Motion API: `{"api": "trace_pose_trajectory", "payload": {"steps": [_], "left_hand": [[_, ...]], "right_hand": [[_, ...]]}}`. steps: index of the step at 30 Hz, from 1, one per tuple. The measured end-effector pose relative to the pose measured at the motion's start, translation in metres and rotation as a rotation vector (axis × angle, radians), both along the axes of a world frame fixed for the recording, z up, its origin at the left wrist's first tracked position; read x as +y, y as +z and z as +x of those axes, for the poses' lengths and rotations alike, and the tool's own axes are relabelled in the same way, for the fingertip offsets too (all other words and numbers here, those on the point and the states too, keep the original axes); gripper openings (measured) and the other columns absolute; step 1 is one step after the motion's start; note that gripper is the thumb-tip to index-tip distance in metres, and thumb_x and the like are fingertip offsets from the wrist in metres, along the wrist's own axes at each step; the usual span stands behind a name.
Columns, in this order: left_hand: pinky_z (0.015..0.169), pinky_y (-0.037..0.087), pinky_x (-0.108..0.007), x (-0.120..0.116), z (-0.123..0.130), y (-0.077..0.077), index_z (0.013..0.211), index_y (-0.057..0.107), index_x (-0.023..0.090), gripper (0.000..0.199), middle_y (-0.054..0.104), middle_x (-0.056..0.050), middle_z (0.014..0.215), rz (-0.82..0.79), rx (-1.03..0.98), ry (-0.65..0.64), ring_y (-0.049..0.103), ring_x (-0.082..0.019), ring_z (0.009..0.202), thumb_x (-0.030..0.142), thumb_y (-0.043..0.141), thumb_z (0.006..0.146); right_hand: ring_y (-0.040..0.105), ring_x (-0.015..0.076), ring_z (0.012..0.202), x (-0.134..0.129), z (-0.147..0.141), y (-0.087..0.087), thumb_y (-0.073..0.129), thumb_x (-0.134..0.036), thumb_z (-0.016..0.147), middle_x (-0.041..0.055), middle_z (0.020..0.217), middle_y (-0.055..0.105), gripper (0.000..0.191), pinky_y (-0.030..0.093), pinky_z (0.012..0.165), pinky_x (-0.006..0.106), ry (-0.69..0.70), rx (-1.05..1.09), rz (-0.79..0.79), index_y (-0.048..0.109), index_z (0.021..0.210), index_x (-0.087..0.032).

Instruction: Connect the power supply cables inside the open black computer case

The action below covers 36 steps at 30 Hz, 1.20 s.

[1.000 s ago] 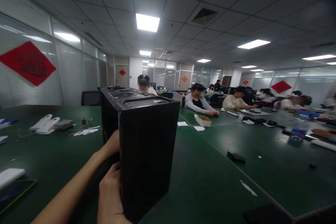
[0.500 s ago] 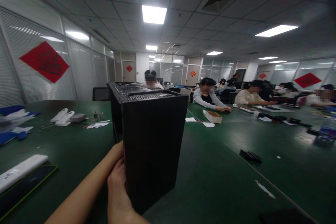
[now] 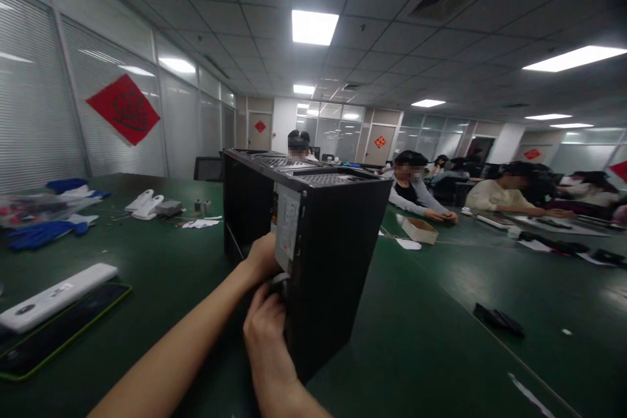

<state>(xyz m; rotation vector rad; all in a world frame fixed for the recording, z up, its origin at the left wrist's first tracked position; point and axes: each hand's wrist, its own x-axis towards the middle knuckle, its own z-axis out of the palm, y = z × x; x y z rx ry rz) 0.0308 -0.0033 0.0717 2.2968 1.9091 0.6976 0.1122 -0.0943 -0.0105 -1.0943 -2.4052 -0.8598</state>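
Black computer case [image 3: 337,255] — labelled grey unit [image 3: 288,225] inside.

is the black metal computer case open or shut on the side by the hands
Open: inside the black case, a labelled grey metal box shows.

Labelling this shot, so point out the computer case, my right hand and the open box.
Computer case [image 3: 337,261]: head view, black panel.
Right hand [image 3: 267,330]: head view, back of hand.
Open box [image 3: 428,238]: head view, outer wall.
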Motion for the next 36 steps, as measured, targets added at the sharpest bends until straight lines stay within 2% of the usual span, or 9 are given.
{"api": "trace_pose_trajectory", "payload": {"steps": [4,9,14,22,25,28,31,33,36], "left_hand": [[0.077,0.051,-0.035,0.007,0.011,0.005,0.096,0.07,0.017,0.028,0.072,-0.015,0.102,0.001,0.205,0.02,0.068,-0.031,0.096,0.035,0.054,0.082],[0.074,0.052,-0.037,0.01,0.027,0.006,0.098,0.07,0.016,0.034,0.072,-0.018,0.1,0.003,0.259,0.089,0.069,-0.034,0.094,0.04,0.051,0.084],[0.074,0.052,-0.043,0.018,0.041,0.002,0.103,0.067,0.011,0.051,0.072,-0.023,0.098,0.055,0.235,0.153,0.069,-0.038,0.093,0.055,0.048,0.084],[0.069,0.051,-0.034,0.019,0.043,0.0,0.094,0.069,0.012,0.053,0.072,-0.022,0.097,0.003,0.113,0.157,0.07,-0.034,0.091,0.06,0.05,0.082],[0.068,0.05,-0.033,0.014,0.033,0.0,0.088,0.068,0.014,0.045,0.073,-0.019,0.092,0.039,0.031,0.131,0.07,-0.031,0.088,0.056,0.052,0.082],[0.064,0.048,-0.03,0.009,0.018,0.0,0.101,0.062,0.014,0.045,0.073,-0.013,0.086,0.144,-0.131,0.124,0.07,-0.027,0.081,0.054,0.057,0.081],[0.058,0.046,-0.029,0.007,-0.001,-0.002,0.113,0.056,0.014,0.053,0.07,-0.006,0.07,0.19,-0.31,0.115,0.068,-0.023,0.066,0.057,0.055,0.083],[0.058,0.048,-0.029,0.009,-0.013,-0.005,0.113,0.054,0.014,0.049,0.068,-0.003,0.064,0.163,-0.462,0.067,0.067,-0.022,0.062,0.053,0.055,0.083],[0.065,0.053,-0.03,0.014,-0.024,-0.006,0.107,0.054,0.014,0.035,0.072,-0.005,0.072,-0.005,-0.695,-0.111,0.071,-0.021,0.067,0.039,0.055,0.083]], "right_hand": [[0.058,0.0197,0.049,-0.007,0.014,0.001,0.038,-0.008,0.09,0.0191,0.073,0.066,0.038,0.04,0.043,0.028,-0.185,0.098,0.083,0.062,0.118,0.002],[0.056,0.0191,0.051,-0.002,0.041,-0.001,0.04,-0.005,0.088,0.0137,0.069,0.061,0.037,0.038,0.045,0.028,-0.155,0.111,0.085,0.059,0.12,-0.003],[0.056,0.0216,0.051,0.01,0.066,-0.003,0.046,-0.009,0.084,0.0131,0.067,0.058,0.033,0.038,0.047,0.031,-0.187,0.002,0.085,0.061,0.113,-0.002],[0.057,0.0194,0.054,0.015,0.077,-0.002,0.053,-0.015,0.086,0.0115,0.07,0.059,0.032,0.041,0.05,0.029,-0.171,0.028,0.081,0.059,0.116,-0.006],[0.057,0.0188,0.054,0.019,0.083,0.0,0.053,-0.015,0.087,0.0099,0.069,0.058,0.029,0.039,0.049,0.028,-0.151,0.014,0.134,0.059,0.115,-0.006],[0.056,0.0181,0.053,0.027,0.098,0.003,0.051,-0.013,0.089,0.0087,0.068,0.058,0.029,0.037,0.048,0.029,-0.089,-0.02,0.174,0.06,0.115,-0.006],[0.057,0.0181,0.052,0.039,0.12,0.005,0.052,-0.014,0.09,0.0072,0.068,0.059,0.026,0.034,0.049,0.03,-0.054,-0.058,0.206,0.061,0.114,-0.008],[0.057,0.0181,0.053,0.05,0.138,0.006,0.052,-0.019,0.094,0.0053,0.068,0.058,0.022,0.031,0.05,0.03,-0.022,-0.072,0.237,0.064,0.11,-0.011],[0.056,0.0169,0.054,0.069,0.168,0.007,0.05,-0.026,0.098,0.003,0.067,0.059,0.021,0.029,0.053,0.031,0.047,-0.062,0.278,0.066,0.104,-0.015]]}}
